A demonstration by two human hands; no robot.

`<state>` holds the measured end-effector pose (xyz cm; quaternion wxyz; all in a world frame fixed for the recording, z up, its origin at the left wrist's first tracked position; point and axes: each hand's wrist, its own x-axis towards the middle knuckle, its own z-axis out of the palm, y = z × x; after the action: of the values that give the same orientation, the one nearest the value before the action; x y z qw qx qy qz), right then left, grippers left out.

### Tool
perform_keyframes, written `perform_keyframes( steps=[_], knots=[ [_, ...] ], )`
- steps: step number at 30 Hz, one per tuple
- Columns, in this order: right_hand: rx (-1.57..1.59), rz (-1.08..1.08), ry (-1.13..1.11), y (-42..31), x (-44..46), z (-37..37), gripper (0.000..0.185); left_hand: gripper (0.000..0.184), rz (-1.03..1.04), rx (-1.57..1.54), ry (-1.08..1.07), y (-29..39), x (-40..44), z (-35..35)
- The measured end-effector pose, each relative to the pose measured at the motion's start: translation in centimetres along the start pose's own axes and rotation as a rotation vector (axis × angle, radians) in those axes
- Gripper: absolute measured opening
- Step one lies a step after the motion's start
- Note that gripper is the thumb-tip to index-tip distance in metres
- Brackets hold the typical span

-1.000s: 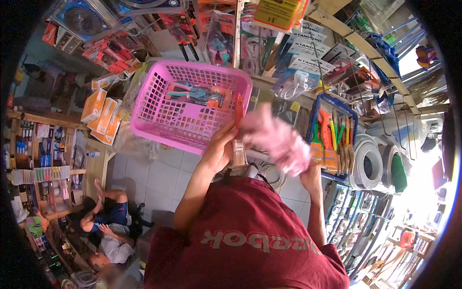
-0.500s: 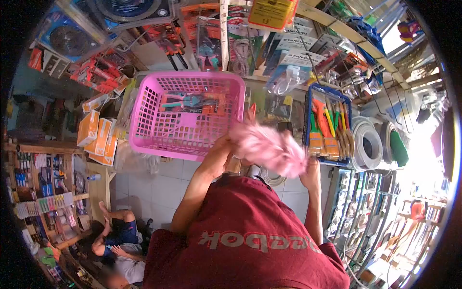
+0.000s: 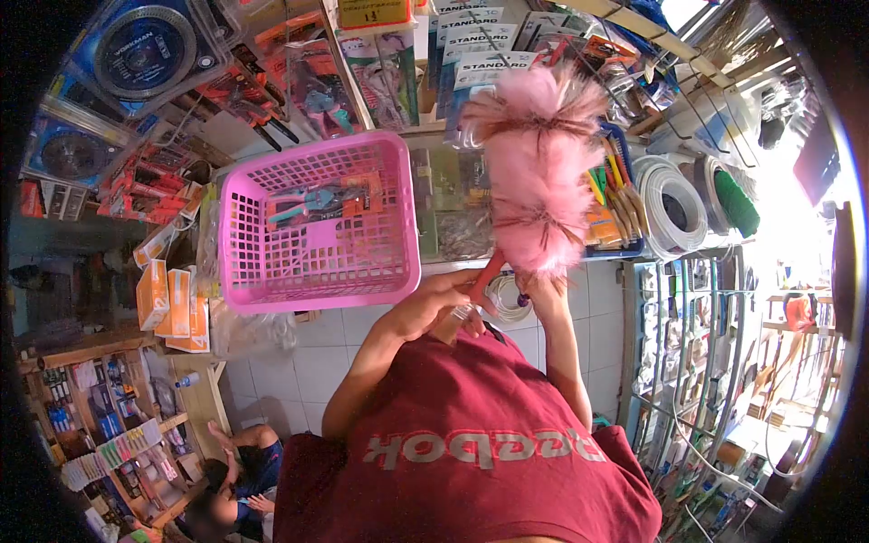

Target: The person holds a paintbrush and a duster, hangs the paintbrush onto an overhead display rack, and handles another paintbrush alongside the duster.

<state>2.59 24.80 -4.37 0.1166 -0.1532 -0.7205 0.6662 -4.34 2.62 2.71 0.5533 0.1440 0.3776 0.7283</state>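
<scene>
My left hand [image 3: 421,308] is closed around a paintbrush [image 3: 489,279], its red handle pointing up and away and its pale bristles towards my shirt. In my right hand [image 3: 543,291] is a fluffy pink feather duster [image 3: 540,185] with dark tufts, held up over the counter. The duster hides part of the blue tray [image 3: 644,237], in which several paintbrushes with coloured handles lie. Left of the duster stands a pink plastic basket [image 3: 409,208] holding packaged pliers [image 3: 317,204] with teal grips.
Orange boxes [image 3: 186,312] stand left of the basket. Coils of white cable [image 3: 670,208] lie right of the tray. Packaged tools, including a saw blade [image 3: 140,52], hang behind the counter. Another person [image 3: 244,475] sits at lower left. A wire rack [image 3: 652,353] stands on the right.
The feather duster has swung from a blurred, low slant in front of the tray to upright and higher. The paintbrush in my left hand now shows plainly. The whole view has shifted.
</scene>
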Motion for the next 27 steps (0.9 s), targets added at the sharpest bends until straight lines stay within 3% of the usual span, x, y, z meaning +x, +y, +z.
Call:
perform_keyframes(
  steps=[1,3,6,12,15,27],
  knots=[
    [-0.034,-0.118,0.047,1.3,0.4,0.4,0.022,0.052,-0.009,0.029,0.006,-0.2,0.0,0.0],
    [0.013,-0.100,0.104,1.6,0.7,0.5,0.024,0.050,-0.025,0.088,0.022,-0.6,-0.1,0.0],
    [0.142,0.168,0.121,-2.6,0.8,0.5,0.024,0.044,0.004,0.237,0.042,0.2,-0.5,0.7],
    [0.200,0.149,0.130,-2.7,1.6,0.7,0.023,0.033,-0.075,0.224,0.089,0.4,-0.9,0.9],
    [0.176,0.153,0.137,-4.2,2.2,1.0,0.021,0.030,-0.042,0.429,0.114,0.1,-0.7,0.0],
    [0.213,0.210,0.087,-5.2,2.9,0.3,0.017,0.037,0.027,0.481,0.093,-0.7,-0.4,-0.8]
  ],
)
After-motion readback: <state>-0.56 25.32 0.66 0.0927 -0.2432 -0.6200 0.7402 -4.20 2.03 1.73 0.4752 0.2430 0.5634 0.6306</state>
